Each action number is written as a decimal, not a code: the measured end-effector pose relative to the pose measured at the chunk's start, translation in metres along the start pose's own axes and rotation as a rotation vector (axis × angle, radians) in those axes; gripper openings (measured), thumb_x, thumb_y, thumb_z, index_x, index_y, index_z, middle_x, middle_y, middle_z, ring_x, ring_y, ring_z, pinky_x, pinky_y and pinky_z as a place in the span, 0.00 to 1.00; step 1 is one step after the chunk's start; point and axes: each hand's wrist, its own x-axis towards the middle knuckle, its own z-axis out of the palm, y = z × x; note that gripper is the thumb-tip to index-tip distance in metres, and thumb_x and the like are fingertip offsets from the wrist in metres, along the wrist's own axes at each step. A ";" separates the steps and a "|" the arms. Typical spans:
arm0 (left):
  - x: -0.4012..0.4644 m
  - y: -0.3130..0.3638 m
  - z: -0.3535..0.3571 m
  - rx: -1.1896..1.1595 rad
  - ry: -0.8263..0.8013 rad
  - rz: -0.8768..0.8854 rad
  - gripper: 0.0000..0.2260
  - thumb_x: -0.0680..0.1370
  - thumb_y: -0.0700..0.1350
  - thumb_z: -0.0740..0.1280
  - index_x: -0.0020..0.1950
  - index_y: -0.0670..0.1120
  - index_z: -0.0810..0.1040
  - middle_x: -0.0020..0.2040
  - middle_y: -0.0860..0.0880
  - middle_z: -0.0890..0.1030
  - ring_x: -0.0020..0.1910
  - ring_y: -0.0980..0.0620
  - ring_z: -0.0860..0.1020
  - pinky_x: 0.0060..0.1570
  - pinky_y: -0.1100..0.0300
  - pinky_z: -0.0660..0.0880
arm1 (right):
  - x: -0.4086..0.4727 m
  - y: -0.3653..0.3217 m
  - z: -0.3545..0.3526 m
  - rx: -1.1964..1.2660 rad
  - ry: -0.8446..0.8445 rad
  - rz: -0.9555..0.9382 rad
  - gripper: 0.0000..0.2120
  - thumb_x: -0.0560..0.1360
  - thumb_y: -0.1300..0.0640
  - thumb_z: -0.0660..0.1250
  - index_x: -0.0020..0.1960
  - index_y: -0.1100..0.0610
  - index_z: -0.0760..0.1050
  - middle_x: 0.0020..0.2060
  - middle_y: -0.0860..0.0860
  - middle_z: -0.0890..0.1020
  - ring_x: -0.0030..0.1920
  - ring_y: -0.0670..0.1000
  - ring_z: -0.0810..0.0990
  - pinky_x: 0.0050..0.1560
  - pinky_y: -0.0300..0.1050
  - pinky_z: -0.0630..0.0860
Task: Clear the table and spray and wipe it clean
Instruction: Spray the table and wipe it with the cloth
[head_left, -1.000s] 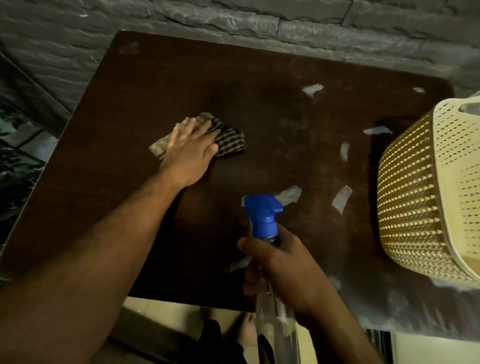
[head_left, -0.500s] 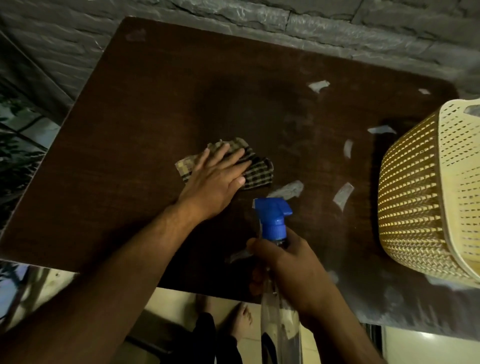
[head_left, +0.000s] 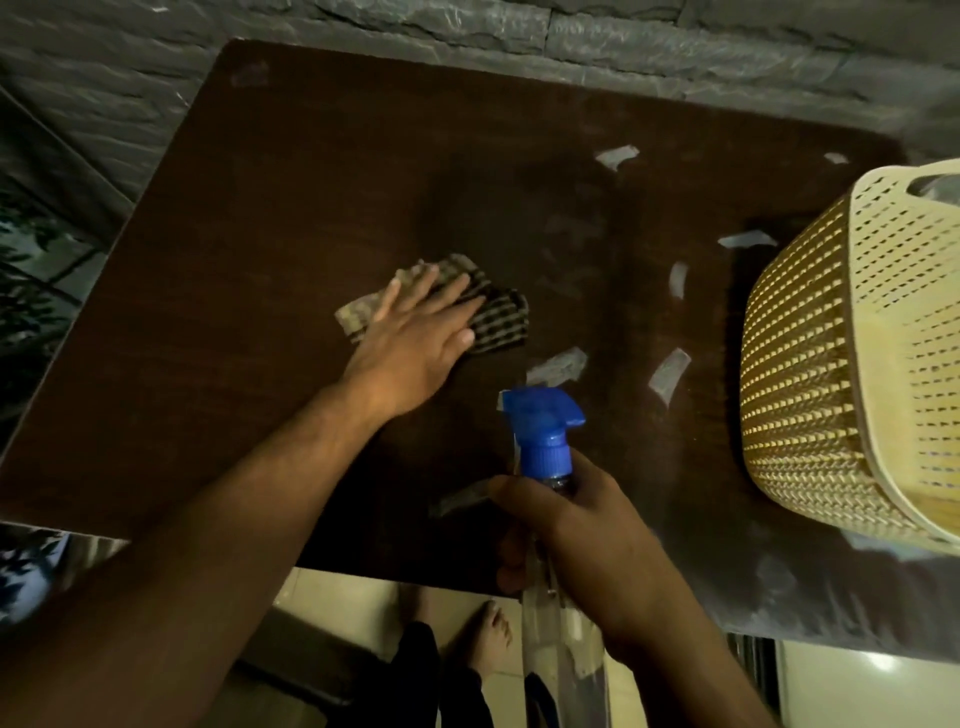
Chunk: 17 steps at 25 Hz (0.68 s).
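A dark brown table (head_left: 260, 260) fills the view. My left hand (head_left: 415, 343) lies flat, fingers spread, pressing a checked cloth (head_left: 498, 322) onto the middle of the tabletop. My right hand (head_left: 582, 540) grips a clear spray bottle (head_left: 545, 431) with a blue trigger head, held upright over the near edge of the table. Pale peeled patches (head_left: 558, 366) mark the surface to the right of the cloth.
A cream perforated plastic basket (head_left: 831, 364) stands on the table's right side. A grey stone wall (head_left: 467, 31) runs behind the far edge. Below the near edge I see a tiled floor and bare feet (head_left: 488, 639).
My left hand slid the cloth from the table's left part toward the middle and the near side, then a little back away. The spray bottle in my right hand has stayed in place.
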 end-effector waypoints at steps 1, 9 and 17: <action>-0.016 0.007 0.005 0.002 -0.001 0.061 0.21 0.83 0.55 0.49 0.76 0.56 0.60 0.78 0.56 0.54 0.77 0.54 0.44 0.75 0.47 0.41 | -0.001 0.002 0.000 -0.013 0.007 -0.007 0.13 0.71 0.50 0.72 0.53 0.51 0.76 0.35 0.54 0.81 0.34 0.54 0.80 0.43 0.58 0.81; -0.072 -0.044 -0.001 -0.055 0.078 -0.044 0.24 0.80 0.60 0.45 0.75 0.57 0.62 0.77 0.56 0.58 0.77 0.57 0.47 0.75 0.51 0.42 | -0.006 0.019 0.000 -0.088 0.057 -0.026 0.17 0.63 0.45 0.70 0.49 0.50 0.76 0.34 0.54 0.82 0.33 0.54 0.80 0.40 0.54 0.76; -0.028 -0.001 0.008 -0.056 0.044 0.019 0.21 0.83 0.54 0.48 0.76 0.55 0.59 0.78 0.56 0.54 0.77 0.55 0.44 0.75 0.48 0.39 | -0.014 0.040 0.024 -0.184 0.036 0.066 0.19 0.61 0.42 0.68 0.50 0.47 0.75 0.38 0.57 0.83 0.40 0.61 0.82 0.50 0.61 0.79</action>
